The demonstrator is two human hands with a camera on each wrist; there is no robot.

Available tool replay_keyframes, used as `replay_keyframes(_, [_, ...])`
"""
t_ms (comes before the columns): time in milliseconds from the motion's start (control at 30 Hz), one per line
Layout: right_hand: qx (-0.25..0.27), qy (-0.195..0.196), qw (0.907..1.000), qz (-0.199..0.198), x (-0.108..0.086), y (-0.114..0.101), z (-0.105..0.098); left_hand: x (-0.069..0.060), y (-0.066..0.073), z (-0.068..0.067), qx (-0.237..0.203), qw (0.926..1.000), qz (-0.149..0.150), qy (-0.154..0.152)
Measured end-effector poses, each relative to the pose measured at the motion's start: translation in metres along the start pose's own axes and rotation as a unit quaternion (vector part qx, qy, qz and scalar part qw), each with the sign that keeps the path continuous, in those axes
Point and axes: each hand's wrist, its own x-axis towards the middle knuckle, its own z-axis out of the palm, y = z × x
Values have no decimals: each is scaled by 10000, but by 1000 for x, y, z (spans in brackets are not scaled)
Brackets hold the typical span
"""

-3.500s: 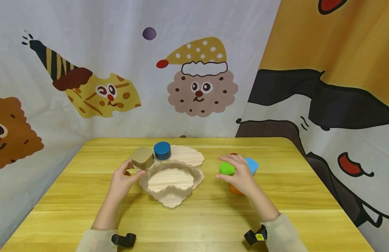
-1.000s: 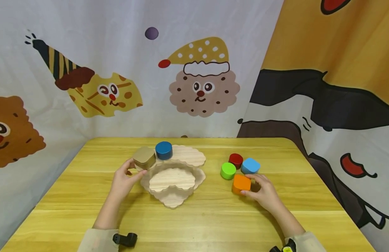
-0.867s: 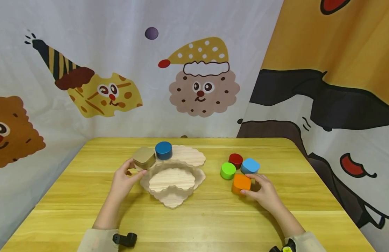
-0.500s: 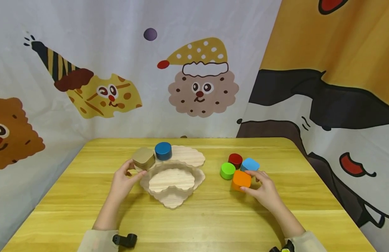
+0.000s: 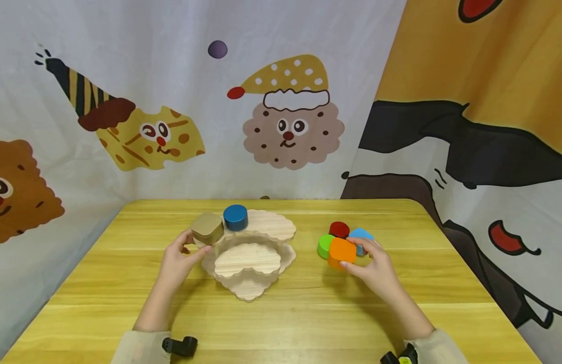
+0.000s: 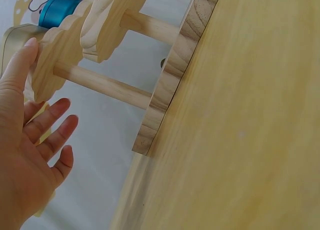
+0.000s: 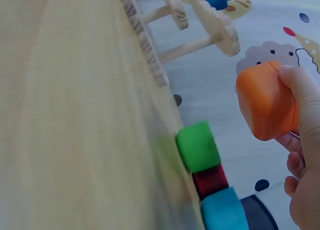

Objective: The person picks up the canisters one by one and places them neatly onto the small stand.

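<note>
My right hand (image 5: 376, 265) pinches an orange block (image 5: 342, 252) between thumb and fingers; in the right wrist view the orange block (image 7: 266, 100) hangs above the table. A tiered wooden stand (image 5: 248, 258) with scalloped platforms is left of centre. On its upper left end sits a gold block (image 5: 207, 228), beside a blue round block (image 5: 235, 218). My left hand (image 5: 178, 263) is at that end, thumb and fingers around the gold block's base. In the left wrist view the thumb of my left hand (image 6: 25, 155) touches the platform edge by the gold block; the other fingers hang below, loosely bent.
On the right of the table (image 5: 281, 328) stand a green block (image 5: 325, 246), a dark red block (image 5: 339, 229) and a light blue block (image 5: 361, 235), close together behind the orange one. A printed curtain (image 5: 281, 30) hangs behind the table.
My right hand came from the green block to the orange block, gripped it, and has raised it, moving it slightly left and away from me. The left hand has stayed where it was.
</note>
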Motion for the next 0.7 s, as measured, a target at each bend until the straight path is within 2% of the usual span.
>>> replay_keyframes(433, [343,54,9994,-28,25,-35,6,0,3,-1,10,10000,-18,-26])
replay_keyframes(700, [356,39,9991,-231,41,-57,10,-8,42,-6,-32,10000,-32,-71])
